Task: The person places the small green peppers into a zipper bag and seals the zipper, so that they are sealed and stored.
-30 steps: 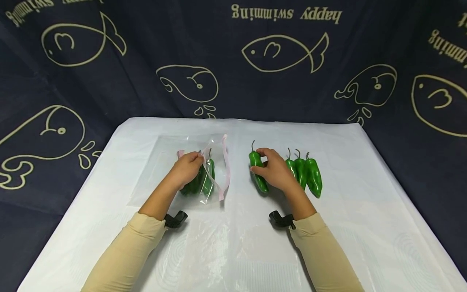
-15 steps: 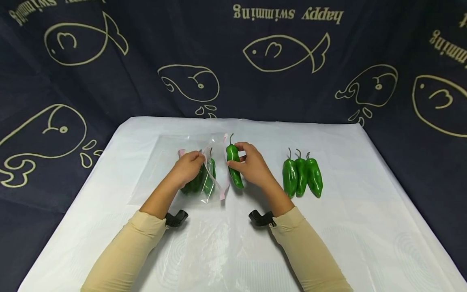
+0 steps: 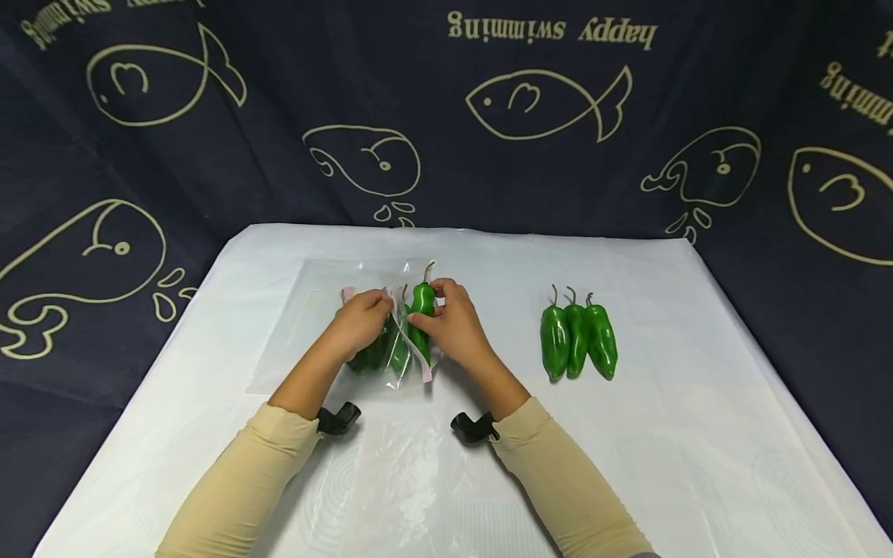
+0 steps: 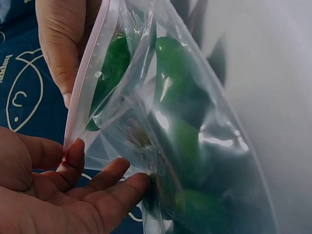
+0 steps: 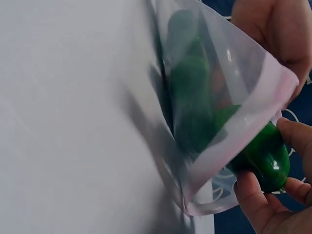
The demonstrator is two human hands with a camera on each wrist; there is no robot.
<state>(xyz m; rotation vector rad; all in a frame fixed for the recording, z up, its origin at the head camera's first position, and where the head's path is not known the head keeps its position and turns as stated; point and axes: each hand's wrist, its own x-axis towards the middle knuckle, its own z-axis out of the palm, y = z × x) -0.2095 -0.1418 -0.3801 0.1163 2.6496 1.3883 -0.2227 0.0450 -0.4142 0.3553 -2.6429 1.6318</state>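
White-covered desk: green pepper at the mouth of a clear plastic bag

We see the green pepper at the bag's pink edge, its stem pointing to the far side; the edge crosses in front of it, leaving part within the mouth and part outside. Our right hand holds it, fingers and thumb pinching it from opposite sides. Our left hand pinches the pink edge between thumb and forefinger; its other fingers reach loosely toward the film. Through the plastic we make out bagged peppers, also green, but overlaps and glare keep us from counting them. Well apart, to the right, three green peppers lie side by side on the desk, stems away from us. Beige sleeves cover both arms, with black wrist devices at the cuffs. Beyond the desk hangs a dark blue cloth printed with cream fish, whales and an upside-down "happy swimming".
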